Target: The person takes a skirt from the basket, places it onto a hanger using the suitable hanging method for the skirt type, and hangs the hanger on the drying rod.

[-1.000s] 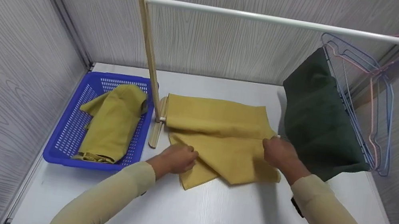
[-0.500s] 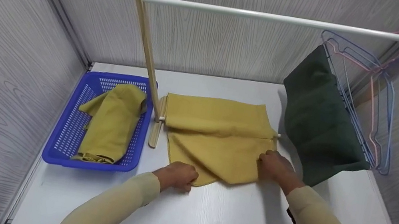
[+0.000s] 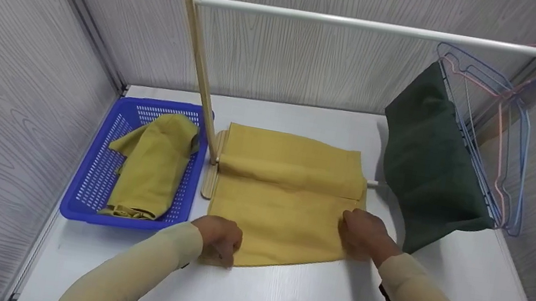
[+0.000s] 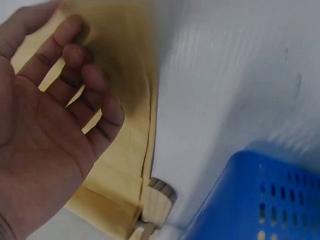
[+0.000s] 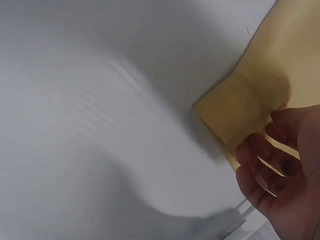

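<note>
A yellow cloth (image 3: 284, 213) lies spread on the white table, draped over the rack's low white rod (image 3: 373, 184). My left hand (image 3: 219, 236) pinches its near left corner; in the left wrist view the fingers (image 4: 75, 55) curl over the cloth, with the fingertip contact blurred. At the cloth's right edge, my right hand (image 3: 363, 233) pinches the material with thumb and fingers. A stitched, folded end of the cloth (image 5: 230, 107) shows beside that hand in the right wrist view.
A blue perforated basket (image 3: 75, 194) at left holds another crumpled yellow cloth (image 3: 151, 163). Above the table runs the rack's white top rail (image 3: 354, 23), on a wooden post (image 3: 200, 68). Pink and blue hangers (image 3: 517, 159) crowd its right end, one carrying a dark green cloth (image 3: 435, 162).
My left hand has moved toward me and left, drawing the folded near left corner out flat. The right hand has come down along the right edge. The cloth now lies smoother.
</note>
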A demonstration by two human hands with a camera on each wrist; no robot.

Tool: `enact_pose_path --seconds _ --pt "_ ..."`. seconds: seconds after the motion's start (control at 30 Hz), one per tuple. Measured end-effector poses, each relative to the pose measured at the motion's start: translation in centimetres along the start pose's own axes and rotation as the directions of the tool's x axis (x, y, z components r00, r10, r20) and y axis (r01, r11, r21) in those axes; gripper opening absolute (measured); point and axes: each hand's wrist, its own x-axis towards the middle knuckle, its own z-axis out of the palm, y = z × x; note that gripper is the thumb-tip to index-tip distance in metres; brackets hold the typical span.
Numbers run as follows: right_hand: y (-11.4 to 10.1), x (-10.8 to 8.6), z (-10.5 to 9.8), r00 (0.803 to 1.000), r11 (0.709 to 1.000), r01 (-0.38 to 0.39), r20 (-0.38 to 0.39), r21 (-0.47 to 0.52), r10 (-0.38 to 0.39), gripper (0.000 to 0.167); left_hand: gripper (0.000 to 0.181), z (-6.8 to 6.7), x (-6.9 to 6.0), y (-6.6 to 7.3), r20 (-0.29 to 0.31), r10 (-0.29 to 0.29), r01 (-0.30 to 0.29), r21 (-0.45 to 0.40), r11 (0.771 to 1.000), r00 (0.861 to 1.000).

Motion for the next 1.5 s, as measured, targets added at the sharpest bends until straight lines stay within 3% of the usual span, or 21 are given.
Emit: enact_pose_path --seconds 0.03,0.07,0.1,0.13,0.17,0.2,0.23,0.27,0.33,0.4,0.57,0.77,0.97,1.2,1.4,1.5 --pt "-0.1 0.0 0.2 0.999 1.0 0.003 -0.044 0.003 -0.002 0.023 0.017 0.1 0.3 0.0 -0.089 0.002 -0.003 -0.016 1.0 0.996" --pt "-0.2 0.1 0.4 0.995 1.0 0.012 -0.095 0.011 -0.011 0.022 0.018 0.3 0.7 0.0 -0.195 0.0 -0.007 -0.036 0.999 0.981" --pt "-0.3 0.2 0.6 0.99 0.999 0.028 -0.141 0.024 -0.025 0.021 0.021 0.5 1.2 -0.1 -0.308 -0.003 -0.011 -0.046 0.999 0.951" --pt "-0.5 0.2 0.9 0.984 0.998 0.051 -0.174 0.035 -0.044 0.019 0.026 0.8 1.8 -0.1 -0.413 0.001 -0.012 -0.024 1.0 0.911" --pt "-0.7 0.2 1.1 0.981 0.996 0.076 -0.182 0.048 -0.066 0.02 0.033 1.1 2.3 -0.1 -0.496 0.005 -0.011 -0.008 1.0 0.868" --pt "-0.9 0.2 1.4 0.983 0.993 0.093 -0.166 0.075 -0.079 0.026 0.043 1.5 2.9 -0.2 -0.546 0.003 -0.003 0.0 1.0 0.838" --pt "-1.1 0.2 1.6 0.986 0.99 0.106 -0.135 0.096 -0.092 0.033 0.055 1.9 3.3 -0.2 -0.557 -0.013 0.009 -0.01 1.0 0.83" --pt "-1.4 0.2 1.9 0.99 0.988 0.111 -0.098 0.111 -0.1 0.04 0.065 2.3 3.7 -0.3 -0.553 -0.028 0.015 -0.029 0.999 0.833" --pt "-1.7 0.4 2.3 0.995 0.987 0.102 -0.022 0.127 -0.1 0.05 0.078 3.0 4.4 -0.5 -0.512 -0.047 0.033 -0.036 0.999 0.858" --pt "-1.9 0.7 2.6 0.997 0.988 0.069 0.022 0.136 -0.073 0.053 0.084 3.3 5.2 -0.9 -0.49 -0.055 0.049 -0.025 0.999 0.87" --pt "-1.8 2.0 2.6 1.0 0.99 0.008 0.029 0.142 -0.012 0.055 0.086 2.5 6.3 -1.5 -0.485 -0.079 0.099 0.017 0.995 0.871" --pt "-1.6 2.3 2.5 0.999 0.991 0.004 0.045 0.136 -0.01 0.057 0.09 1.2 6.0 -1.1 -0.408 -0.103 0.128 0.034 0.991 0.907" --pt "-1.5 1.9 2.5 0.998 0.987 0.031 0.042 0.16 -0.038 0.061 0.096 2.1 5.7 -1.2 -0.319 -0.107 0.117 0.012 0.993 0.942" --pt "-1.8 2.2 1.9 0.997 0.988 0.062 0.04 0.14 -0.069 0.061 0.098 2.7 6.2 -1.8 -0.345 -0.11 0.114 -0.008 0.993 0.932" --pt "-1.8 2.4 1.8 0.995 0.993 0.099 -0.015 0.067 -0.098 0.055 0.09 1.4 5.5 -1.1 -0.326 -0.122 0.118 -0.033 0.992 0.937" --pt "-1.7 2.3 1.8 0.988 0.99 0.135 -0.082 0.029 -0.132 0.046 0.075 0.1 5.0 -0.9 -0.397 -0.118 0.109 -0.046 0.993 0.91"
